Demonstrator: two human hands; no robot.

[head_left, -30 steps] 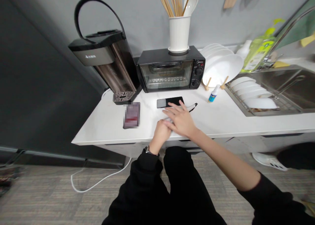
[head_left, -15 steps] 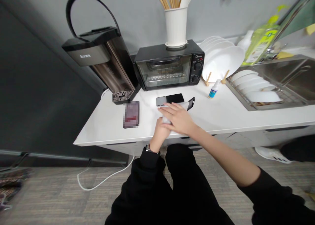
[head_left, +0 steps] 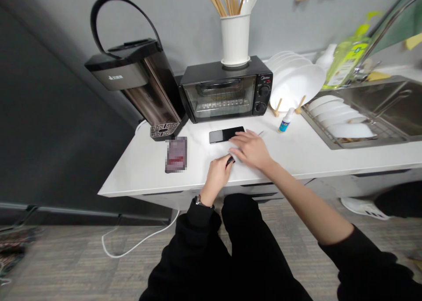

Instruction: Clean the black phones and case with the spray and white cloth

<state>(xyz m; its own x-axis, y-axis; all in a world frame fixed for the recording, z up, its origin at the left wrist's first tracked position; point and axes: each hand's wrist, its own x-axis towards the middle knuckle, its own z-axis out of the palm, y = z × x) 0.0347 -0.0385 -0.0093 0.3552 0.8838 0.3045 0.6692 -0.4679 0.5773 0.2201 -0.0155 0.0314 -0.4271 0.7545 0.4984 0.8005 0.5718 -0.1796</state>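
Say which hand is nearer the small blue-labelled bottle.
Right. The right hand is left of the bottle and nearer the front edge of the counter; the left hand is farther left and closer to that edge.

1. You've got a black toaster oven [head_left: 226, 92] on the surface [head_left: 145, 173], with a white cup [head_left: 235, 39] of wooden sticks [head_left: 229, 0] on top.
2. Off to your left, a tall dark dispenser [head_left: 148, 88] with a looped handle.
3. White plates [head_left: 296, 88] standing on your right.
4. Beyond those, your green pump bottle [head_left: 349, 61], plus a metal sink [head_left: 392, 142].
5. White cable [head_left: 141, 243] on the floor [head_left: 85, 274].
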